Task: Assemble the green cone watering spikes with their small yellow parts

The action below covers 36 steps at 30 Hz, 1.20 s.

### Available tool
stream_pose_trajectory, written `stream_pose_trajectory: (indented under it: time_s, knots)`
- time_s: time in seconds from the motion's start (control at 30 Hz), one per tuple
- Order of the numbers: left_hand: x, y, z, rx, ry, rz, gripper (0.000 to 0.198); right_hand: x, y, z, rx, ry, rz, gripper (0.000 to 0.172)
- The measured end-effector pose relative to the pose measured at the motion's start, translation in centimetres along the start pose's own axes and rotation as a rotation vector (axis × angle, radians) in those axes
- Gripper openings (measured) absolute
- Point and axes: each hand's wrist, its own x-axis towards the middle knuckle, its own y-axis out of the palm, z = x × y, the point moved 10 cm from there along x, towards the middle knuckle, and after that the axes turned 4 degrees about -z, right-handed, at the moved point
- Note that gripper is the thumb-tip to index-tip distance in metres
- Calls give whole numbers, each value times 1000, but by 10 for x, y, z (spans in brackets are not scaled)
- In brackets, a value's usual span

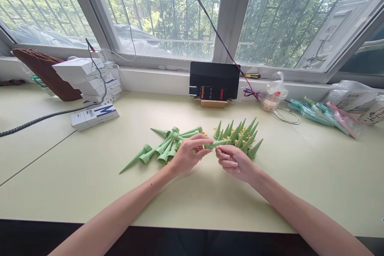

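My left hand pinches a green plastic plant-watering spike, its tip pointing right, over the middle of the table. Close beside it, the closed fingertips of my right hand grip a small yellow piece at the spike's side; the fingers partly hide it. Left of my hands, a loose pile of green watering spikes lies on its side, with ribbed caps. Behind my right hand, several spikes stand tip up in a tight cluster, with yellow pieces between them.
A phone showing a timer leans on a dark tablet at the back. White boxes and a brown case are at the left. A plastic bag, a white cable and wrapped items lie back right.
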Motion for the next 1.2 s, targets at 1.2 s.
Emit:
stream_pose_trajectory:
  time_s: [1.2]
  knots:
    - [-6, -1, 15, 52, -200, -65, 34, -3, -2, 12, -167, -230, -131, 33]
